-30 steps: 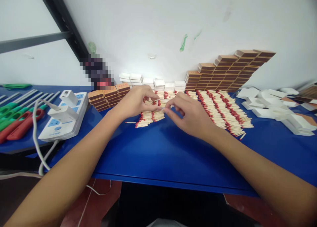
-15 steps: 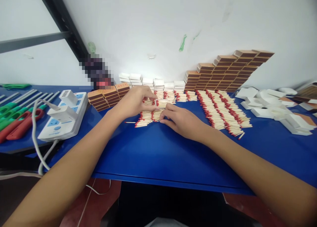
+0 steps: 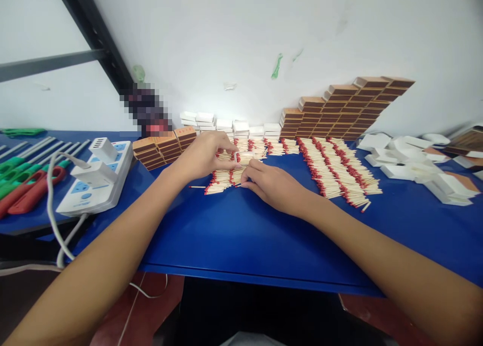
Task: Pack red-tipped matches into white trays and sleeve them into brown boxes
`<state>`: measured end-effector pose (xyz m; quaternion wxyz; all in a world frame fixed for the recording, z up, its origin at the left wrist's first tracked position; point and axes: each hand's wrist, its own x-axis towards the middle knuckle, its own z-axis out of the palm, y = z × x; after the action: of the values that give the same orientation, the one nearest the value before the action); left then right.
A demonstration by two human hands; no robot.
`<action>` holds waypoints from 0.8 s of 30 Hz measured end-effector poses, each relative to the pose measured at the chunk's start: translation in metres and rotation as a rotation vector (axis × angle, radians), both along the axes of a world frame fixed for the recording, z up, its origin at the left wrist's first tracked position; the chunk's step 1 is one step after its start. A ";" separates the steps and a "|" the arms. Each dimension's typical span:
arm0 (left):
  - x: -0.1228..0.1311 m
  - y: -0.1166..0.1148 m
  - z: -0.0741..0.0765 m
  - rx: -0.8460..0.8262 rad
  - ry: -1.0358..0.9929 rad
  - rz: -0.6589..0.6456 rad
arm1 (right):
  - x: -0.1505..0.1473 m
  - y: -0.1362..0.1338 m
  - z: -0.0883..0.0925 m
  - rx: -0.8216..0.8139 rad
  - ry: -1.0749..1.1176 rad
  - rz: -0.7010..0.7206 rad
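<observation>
My left hand (image 3: 207, 155) pinches a small white matchbox tray (image 3: 247, 155) between thumb and fingers. Red match heads show at the tray's left end. Just below and to its right is my right hand (image 3: 269, 185), fingers curled together at the near edge of a pile of red-tipped matches (image 3: 219, 184). Its fingertips touch that pile, but what they pinch is hidden. More matches (image 3: 249, 146) lie behind the tray, partly covered by my left hand. One loose match (image 3: 196, 186) lies left of the pile.
White trays (image 3: 241, 127) stand stacked by the wall. Brown matchboxes rise in a stepped stack (image 3: 343, 112), with a smaller stack (image 3: 166, 146) at left. Long match rows (image 3: 335, 170) and loose white sleeves (image 3: 411, 160) lie right. A power strip (image 3: 100, 185) and red-and-green-handled tools (image 3: 37, 180) lie left.
My right hand has moved slightly left and down, its fingertips now at the near edge of the match pile. My left hand keeps the tray almost in place.
</observation>
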<state>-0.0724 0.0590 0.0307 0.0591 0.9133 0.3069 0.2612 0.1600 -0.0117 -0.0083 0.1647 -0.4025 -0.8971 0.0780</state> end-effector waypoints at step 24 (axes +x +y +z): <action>0.000 -0.002 0.001 0.009 0.026 -0.005 | 0.009 -0.003 0.013 0.011 -0.027 0.006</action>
<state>-0.0724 0.0572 0.0318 0.0515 0.9176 0.3044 0.2506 0.1692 -0.0148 0.0050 0.1544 -0.3999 -0.9009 0.0683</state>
